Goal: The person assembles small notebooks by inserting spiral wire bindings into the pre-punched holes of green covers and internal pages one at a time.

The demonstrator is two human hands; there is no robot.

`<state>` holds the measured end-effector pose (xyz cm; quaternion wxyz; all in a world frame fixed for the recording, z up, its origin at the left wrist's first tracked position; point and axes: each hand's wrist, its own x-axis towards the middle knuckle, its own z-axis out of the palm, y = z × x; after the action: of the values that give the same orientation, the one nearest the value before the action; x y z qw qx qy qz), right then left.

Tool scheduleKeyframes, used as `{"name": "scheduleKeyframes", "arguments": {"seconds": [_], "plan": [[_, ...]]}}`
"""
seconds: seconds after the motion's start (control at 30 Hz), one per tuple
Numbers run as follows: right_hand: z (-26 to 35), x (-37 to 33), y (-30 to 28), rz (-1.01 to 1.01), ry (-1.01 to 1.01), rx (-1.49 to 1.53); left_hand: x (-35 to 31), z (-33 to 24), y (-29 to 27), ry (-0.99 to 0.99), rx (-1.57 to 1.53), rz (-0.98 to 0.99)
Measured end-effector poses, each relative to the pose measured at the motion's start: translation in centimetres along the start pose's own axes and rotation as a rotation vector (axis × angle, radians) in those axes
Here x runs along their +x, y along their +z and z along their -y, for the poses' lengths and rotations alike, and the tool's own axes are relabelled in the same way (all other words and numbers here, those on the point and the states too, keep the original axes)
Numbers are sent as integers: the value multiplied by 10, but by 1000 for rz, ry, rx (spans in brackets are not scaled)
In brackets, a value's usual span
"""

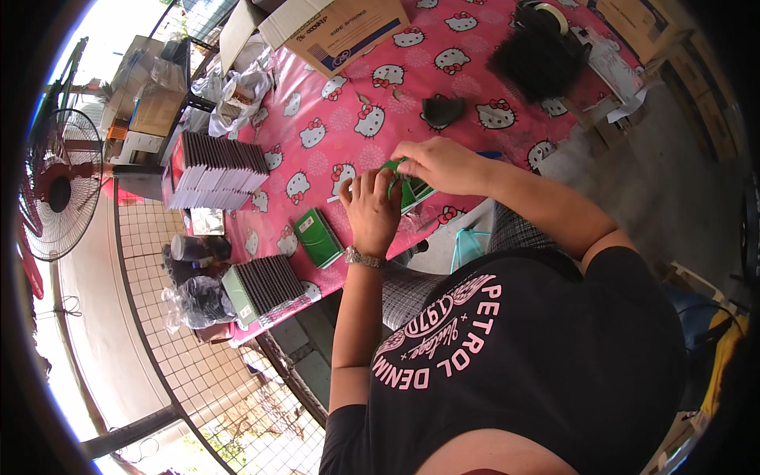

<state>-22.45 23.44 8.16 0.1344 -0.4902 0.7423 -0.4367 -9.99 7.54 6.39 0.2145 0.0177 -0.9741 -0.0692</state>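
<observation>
A green-covered notebook (412,193) lies under both my hands at the table's near edge, largely hidden by them. My left hand (372,204), with a metal watch on its wrist, has its fingers bent over the notebook's left end. From the right, my right hand (443,164) reaches in, fingers closed at the notebook's top left part; the exact spot they pinch is hidden. Beside my left wrist rests another green notebook (318,238), flat, with a spiral edge. Something blue and slender (490,155) shows beside my right forearm.
Dark-edged notebooks stand in a row (265,291) at the near left, with a larger row (215,169) behind. A cardboard box (348,36) sits at the back. Toward the right are a dark curved piece (442,112), a black bristly heap (537,65) and a tape roll (553,16).
</observation>
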Motion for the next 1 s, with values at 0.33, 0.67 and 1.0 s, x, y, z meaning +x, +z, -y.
{"name": "scheduleKeyframes", "arguments": {"seconds": [0.33,0.67,1.0], "plan": [[-84,49,3,-175,524,-401,-9,10,-1,39,-28,107],[-55,45,-28,450,159,929,-15,17,-2,-140,-118,44],[-55,48,-25,614,168,734,-6,17,0,-109,-159,-4]]}}
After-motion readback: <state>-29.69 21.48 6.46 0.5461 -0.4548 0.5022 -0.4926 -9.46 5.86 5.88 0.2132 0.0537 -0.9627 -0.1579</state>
